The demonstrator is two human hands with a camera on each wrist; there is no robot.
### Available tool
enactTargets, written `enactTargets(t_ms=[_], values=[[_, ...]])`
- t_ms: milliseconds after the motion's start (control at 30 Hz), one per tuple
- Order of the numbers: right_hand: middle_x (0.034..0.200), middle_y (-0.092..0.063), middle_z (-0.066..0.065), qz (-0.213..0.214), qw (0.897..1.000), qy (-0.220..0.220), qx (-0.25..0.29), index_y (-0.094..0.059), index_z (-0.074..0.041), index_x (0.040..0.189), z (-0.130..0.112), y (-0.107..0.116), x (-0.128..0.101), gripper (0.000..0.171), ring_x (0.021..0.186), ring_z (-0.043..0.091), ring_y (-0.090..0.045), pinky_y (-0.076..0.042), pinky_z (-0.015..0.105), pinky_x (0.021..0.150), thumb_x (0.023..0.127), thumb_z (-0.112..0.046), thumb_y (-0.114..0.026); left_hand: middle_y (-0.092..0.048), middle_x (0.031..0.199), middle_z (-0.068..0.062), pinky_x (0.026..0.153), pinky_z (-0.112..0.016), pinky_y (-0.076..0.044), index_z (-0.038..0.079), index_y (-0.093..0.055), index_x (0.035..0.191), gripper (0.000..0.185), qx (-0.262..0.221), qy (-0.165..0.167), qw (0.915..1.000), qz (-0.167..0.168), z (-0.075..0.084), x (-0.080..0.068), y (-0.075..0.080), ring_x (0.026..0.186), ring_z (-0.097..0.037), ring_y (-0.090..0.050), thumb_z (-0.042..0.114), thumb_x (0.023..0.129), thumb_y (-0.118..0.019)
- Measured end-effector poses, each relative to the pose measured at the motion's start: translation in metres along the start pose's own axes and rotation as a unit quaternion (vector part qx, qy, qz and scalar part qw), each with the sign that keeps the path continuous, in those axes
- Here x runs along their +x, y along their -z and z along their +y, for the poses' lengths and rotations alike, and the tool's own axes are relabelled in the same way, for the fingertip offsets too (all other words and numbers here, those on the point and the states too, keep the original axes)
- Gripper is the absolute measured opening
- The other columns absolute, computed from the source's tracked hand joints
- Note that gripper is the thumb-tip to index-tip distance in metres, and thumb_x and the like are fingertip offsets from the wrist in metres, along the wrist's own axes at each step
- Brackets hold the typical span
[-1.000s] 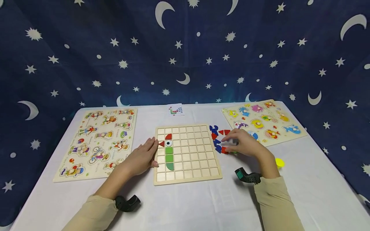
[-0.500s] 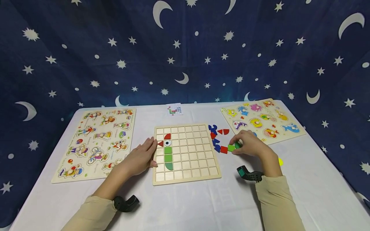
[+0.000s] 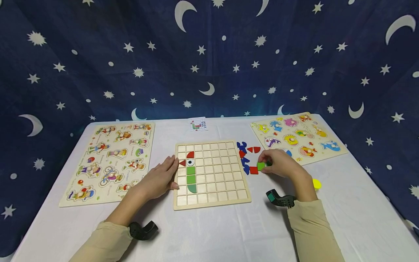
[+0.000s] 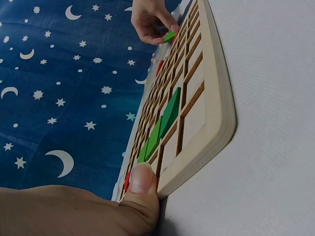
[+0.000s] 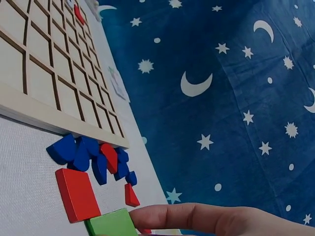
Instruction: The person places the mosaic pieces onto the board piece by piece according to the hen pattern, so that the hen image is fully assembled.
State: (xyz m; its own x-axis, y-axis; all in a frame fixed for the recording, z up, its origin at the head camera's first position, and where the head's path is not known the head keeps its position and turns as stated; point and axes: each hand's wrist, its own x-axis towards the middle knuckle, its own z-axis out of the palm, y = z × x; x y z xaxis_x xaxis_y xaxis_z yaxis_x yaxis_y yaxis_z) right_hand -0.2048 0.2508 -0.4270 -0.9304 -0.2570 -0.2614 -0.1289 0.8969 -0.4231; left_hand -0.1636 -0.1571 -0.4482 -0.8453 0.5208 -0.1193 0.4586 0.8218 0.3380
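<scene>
In the head view my left hand (image 3: 158, 178) lies on the left edge of the wooden grid board (image 3: 212, 206). Its thumb (image 4: 141, 179) touches the rim in the left wrist view. My right hand (image 3: 279, 163) pinches a green square block (image 3: 260, 166) between thumb and fingers, beside a red square block (image 3: 253, 170). A dark green piece is mostly hidden behind that hand. On the board sit a red quarter-round piece (image 3: 190, 155), a red triangle (image 3: 182, 163), an eye tile (image 3: 190, 162), two green squares (image 3: 191, 174) and a green quarter-round piece (image 3: 192, 188).
Several blue pieces (image 5: 78, 150) lie against the board's right edge. Two red pieces (image 3: 254, 150) are just beyond. A yellow round piece (image 3: 316, 184) rests by the right wrist. Picture puzzle boards stand left (image 3: 114, 163) and right (image 3: 294, 134); a pattern card (image 3: 198, 124) lies behind.
My right hand came down from over the red square block, moved right to the green pieces, and now pinches the green square block. The left hand has stayed on the board.
</scene>
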Motion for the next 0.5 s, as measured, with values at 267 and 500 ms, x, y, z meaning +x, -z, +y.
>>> enactTargets(t_ms=[267, 500], values=[[0.079, -0.057, 0.002, -0.007, 0.999, -0.016, 0.027, -0.065, -0.011, 0.09, -0.002, 0.004, -0.003, 0.011, 0.079, 0.018, -0.05, -0.043, 0.03, 0.074, 0.082, -0.011, -0.073, -0.02, 0.154, -0.026, 0.109, -0.058, -0.026, -0.005, -0.025, 0.147, 0.084, -0.002, 0.004, 1.0, -0.005, 0.001, 0.0, 0.001, 0.142, -0.041, -0.02, 0.038, 0.085, -0.062], [0.079, -0.058, 0.002, 0.035, 0.999, -0.008, 0.017, -0.066, -0.01, 0.093, -0.011, 0.008, -0.005, 0.008, 0.075, 0.018, -0.05, -0.043, 0.028, 0.068, 0.086, -0.013, -0.069, -0.02, 0.154, -0.026, 0.11, -0.057, -0.026, -0.006, -0.025, 0.147, 0.084, 0.0, 0.003, 1.0, -0.004, 0.002, 0.0, 0.001, 0.143, -0.041, -0.02, 0.037, 0.085, -0.062]])
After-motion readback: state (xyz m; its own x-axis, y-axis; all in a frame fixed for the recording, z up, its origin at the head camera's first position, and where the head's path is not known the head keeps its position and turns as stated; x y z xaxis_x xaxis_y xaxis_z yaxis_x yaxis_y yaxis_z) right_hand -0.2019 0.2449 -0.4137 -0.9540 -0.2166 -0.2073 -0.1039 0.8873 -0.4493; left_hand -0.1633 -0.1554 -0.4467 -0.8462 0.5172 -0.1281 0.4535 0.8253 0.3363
